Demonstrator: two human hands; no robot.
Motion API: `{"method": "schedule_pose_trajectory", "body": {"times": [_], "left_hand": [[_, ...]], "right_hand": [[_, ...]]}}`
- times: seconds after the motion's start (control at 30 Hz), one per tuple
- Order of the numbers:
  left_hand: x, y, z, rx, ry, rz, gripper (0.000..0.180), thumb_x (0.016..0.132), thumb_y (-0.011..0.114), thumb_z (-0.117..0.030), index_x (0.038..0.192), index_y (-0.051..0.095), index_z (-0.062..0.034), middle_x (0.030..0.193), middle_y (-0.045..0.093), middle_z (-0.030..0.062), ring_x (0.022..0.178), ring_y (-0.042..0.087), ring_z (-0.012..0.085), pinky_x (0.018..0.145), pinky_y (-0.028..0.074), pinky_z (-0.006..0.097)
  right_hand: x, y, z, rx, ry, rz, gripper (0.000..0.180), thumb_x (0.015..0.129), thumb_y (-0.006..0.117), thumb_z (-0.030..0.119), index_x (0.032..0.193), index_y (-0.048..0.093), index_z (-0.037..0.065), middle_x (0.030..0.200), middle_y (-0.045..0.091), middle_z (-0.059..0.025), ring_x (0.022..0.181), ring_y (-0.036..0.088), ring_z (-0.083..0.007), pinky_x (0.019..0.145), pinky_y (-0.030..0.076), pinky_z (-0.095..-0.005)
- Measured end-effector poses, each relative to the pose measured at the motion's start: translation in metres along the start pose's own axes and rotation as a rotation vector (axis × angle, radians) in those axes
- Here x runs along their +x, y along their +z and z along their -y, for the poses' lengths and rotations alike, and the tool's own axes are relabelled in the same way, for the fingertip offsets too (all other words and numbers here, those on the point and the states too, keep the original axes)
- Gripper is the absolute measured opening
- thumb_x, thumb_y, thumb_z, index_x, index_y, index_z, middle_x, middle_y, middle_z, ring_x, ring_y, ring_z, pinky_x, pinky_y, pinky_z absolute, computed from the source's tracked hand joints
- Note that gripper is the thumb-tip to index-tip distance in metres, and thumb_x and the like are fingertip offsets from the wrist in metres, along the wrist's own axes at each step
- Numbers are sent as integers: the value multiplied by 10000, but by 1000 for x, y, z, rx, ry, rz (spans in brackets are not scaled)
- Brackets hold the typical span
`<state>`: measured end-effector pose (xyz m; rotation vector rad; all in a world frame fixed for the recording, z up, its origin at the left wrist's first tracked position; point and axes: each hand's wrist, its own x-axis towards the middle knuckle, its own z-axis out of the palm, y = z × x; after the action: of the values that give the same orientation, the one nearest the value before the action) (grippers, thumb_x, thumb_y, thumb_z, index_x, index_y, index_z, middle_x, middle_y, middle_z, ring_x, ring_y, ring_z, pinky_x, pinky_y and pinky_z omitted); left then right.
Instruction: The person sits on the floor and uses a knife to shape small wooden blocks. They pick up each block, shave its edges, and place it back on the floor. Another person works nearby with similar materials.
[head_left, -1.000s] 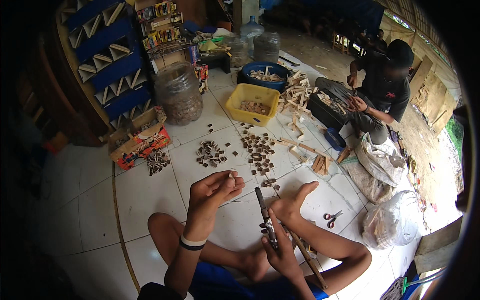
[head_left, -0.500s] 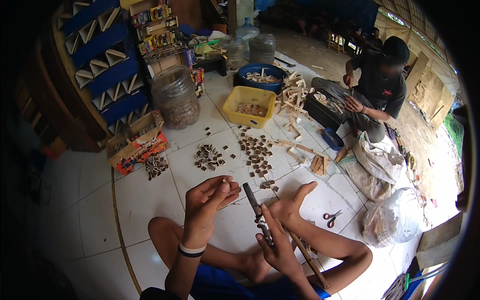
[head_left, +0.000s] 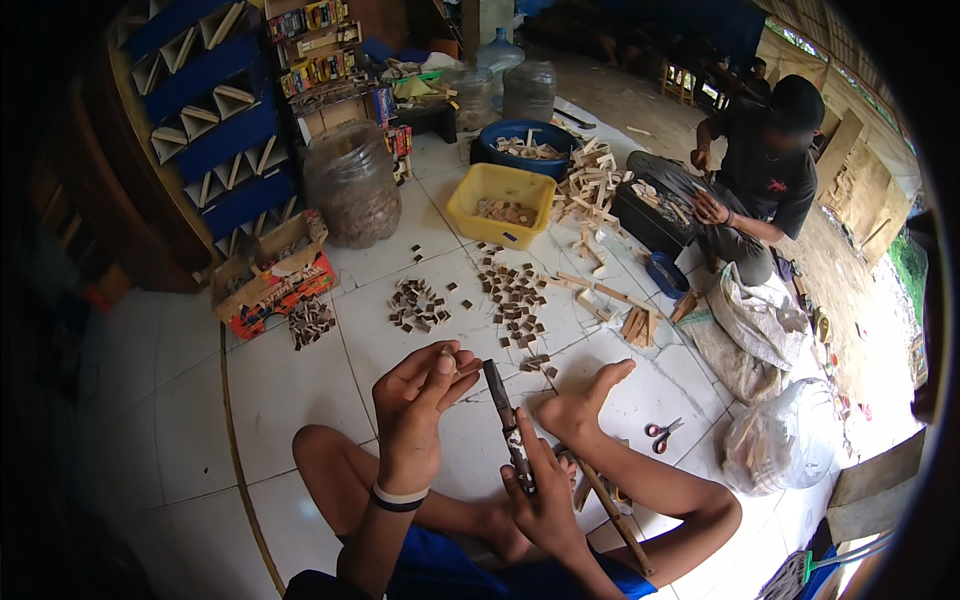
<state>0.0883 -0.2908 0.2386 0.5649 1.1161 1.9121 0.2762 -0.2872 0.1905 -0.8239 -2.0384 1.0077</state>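
My left hand [head_left: 415, 425] is raised in front of me, its thumb and fingertips pinched on a small pale wood piece [head_left: 449, 352] that is mostly covered. To its right, my right hand [head_left: 548, 508] grips a knife [head_left: 498, 390] by its black-and-white patterned handle. The dark, flat blade points up and away, its blunt tip close to the left fingertips but apart from them. Beyond my hands, small dark-faced square wood pieces lie on the white tiles in a left pile [head_left: 420, 307] and a right pile [head_left: 515, 310].
Scissors [head_left: 662, 435] and a wooden stick [head_left: 615, 520] lie by my right leg. Ahead are a yellow basin [head_left: 500, 233], a blue tub [head_left: 525, 168] and heaped wood strips [head_left: 595, 185]. A printed carton [head_left: 275, 290] stands left. A co-worker [head_left: 765, 180] sits at far right.
The knife now stands a little more upright, with more of its handle showing. My left hand has shifted slightly and still pinches the small piece. The piles look the same.
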Motion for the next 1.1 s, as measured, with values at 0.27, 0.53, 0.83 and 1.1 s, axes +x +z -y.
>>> {"method": "schedule_pose_trajectory", "body": {"times": [0.27,0.53,0.83,1.1], "left_hand": [[0,-7,1,93,-70,85,414,1019,704,-200,1324,596,57,1150,720,175,1091,718,255,1021,583,403],[-10,0,17,-39,-65,16,519,968,717,-16,1432,486,-21,1045,700,73,1034,706,184,1021,569,416],[-15,-4,23,-138,-52,-49,390,938,734,20,1292,573,-15,987,702,34,960,732,182,912,634,389],[-17,-8,23,-187,-27,-48,390,931,733,32,1276,558,-14,969,696,27,940,739,190,911,641,399]], "right_hand": [[-10,-4,-13,-102,54,61,737,954,640,19,1620,325,18,1140,630,-167,917,559,-288,873,425,-389],[-13,4,-13,-24,61,51,733,957,655,67,1621,346,53,939,549,-117,837,510,-272,924,313,-487],[-16,6,-10,-99,58,66,723,955,654,60,1613,354,40,987,558,-118,887,523,-273,987,280,-532],[-15,7,-9,-6,70,77,735,944,666,59,1610,357,39,1044,584,-115,910,538,-272,1024,258,-536]]}}
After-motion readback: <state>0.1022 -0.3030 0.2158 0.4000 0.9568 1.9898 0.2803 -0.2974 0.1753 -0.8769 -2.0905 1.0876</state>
